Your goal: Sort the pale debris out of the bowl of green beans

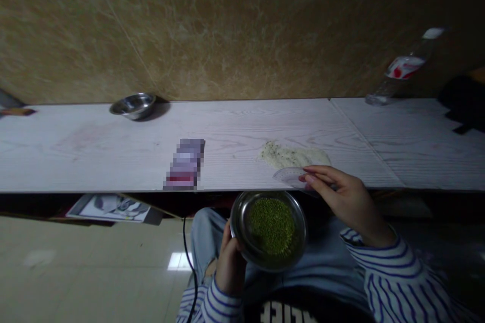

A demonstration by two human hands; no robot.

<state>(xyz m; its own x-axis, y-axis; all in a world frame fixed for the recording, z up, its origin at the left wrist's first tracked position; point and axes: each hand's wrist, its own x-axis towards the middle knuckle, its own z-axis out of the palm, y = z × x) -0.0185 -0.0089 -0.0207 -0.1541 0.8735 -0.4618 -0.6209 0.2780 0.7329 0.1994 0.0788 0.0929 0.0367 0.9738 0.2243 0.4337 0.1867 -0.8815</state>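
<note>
My left hand (230,261) grips the left rim of a steel bowl (240,242), which sits just below the table's front edge, over my lap. Green mung beans (273,224) cover the bottom of that bowl. Between the thumb and fingers of my right hand (341,192) is a clear plastic protractor (290,175), its curved edge pointing left and away from me. Just beyond the protractor, a flat pile of white grains (303,156) lies on the tabletop, with dark specks mixed in on its left side.
On the white wood-grain table (235,121) lies a pixelated phone-shaped thing (185,164). A second steel bowl (133,106) stands near the wall. At the right, a plastic bottle (403,68) leans by the wall, near a black object (464,101). A black cable (186,245) hangs below the edge.
</note>
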